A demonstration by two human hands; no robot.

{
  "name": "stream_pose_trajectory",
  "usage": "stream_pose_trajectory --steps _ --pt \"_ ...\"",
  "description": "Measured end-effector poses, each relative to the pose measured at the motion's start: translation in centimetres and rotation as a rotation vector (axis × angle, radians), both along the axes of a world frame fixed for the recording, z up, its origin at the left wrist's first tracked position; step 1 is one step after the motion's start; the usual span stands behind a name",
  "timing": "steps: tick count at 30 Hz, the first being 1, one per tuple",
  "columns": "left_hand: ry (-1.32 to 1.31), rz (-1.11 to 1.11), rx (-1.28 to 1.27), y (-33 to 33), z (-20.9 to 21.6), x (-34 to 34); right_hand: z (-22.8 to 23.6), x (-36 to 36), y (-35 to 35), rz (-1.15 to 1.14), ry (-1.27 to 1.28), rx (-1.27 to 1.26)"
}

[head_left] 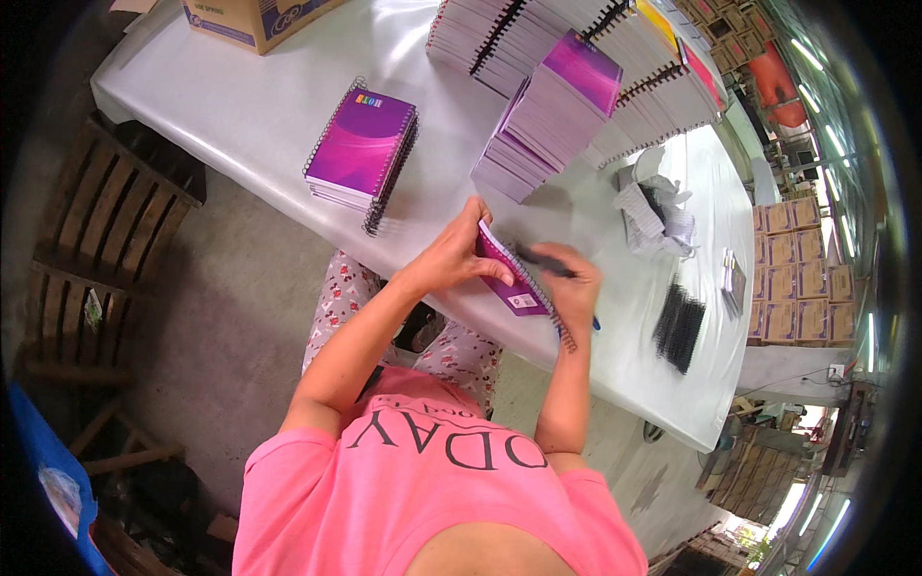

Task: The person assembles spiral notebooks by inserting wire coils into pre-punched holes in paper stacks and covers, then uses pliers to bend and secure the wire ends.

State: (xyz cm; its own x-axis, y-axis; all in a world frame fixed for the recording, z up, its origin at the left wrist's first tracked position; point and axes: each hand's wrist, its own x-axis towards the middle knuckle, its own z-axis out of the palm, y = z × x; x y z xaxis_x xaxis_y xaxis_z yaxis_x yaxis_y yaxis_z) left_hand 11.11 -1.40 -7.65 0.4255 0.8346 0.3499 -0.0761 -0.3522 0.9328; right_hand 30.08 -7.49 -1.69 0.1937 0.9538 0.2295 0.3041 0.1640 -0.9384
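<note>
- A long white table [288, 106] runs through a warehouse-like room, with stacked cartons [802, 278] at 3 o'clock and a wooden pallet [106, 230] on the concrete floor at 9 o'clock.
- Near the middle, the left hand [449, 257] grips a purple spiral notebook [514, 278] by its cover, fingers curled over its upper edge, holding it tilted above the table's near edge.
- The right hand [574, 288] is closed around a dark tool [543, 261] set against the notebook's wire binding; whether it pinches the wire I cannot tell.
- At 11 o'clock lies a short stack of bound purple notebooks [363, 154], seemingly finished.
- At 12 to 1 o'clock, taller stacks of notebooks [567, 96] wait, so much work appears left.
- Loose black binding coils [680, 326] lie at 3 o'clock of the hands.
</note>
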Motion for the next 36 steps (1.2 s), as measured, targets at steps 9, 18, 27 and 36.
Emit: stream_pose_trajectory --steps 9,18,27,36 --pt "0.045 0.02 0.014 -0.4 0.8 -0.5 3.3 3.7 -0.6 -0.118 0.101 -0.018" --pt "-0.071 0.032 -0.021 -0.8 -0.2 0.2 3.5 -3.1 0.4 0.022 -0.917 0.016" --pt "-0.011 0.003 0.03 -0.8 0.0 0.0 3.2 -3.6 0.4 0.092 -0.695 -0.072" --pt "0.002 -0.022 -0.073 -1.1 0.3 0.1 3.8 -4.1 0.4 0.053 -0.649 -0.159"
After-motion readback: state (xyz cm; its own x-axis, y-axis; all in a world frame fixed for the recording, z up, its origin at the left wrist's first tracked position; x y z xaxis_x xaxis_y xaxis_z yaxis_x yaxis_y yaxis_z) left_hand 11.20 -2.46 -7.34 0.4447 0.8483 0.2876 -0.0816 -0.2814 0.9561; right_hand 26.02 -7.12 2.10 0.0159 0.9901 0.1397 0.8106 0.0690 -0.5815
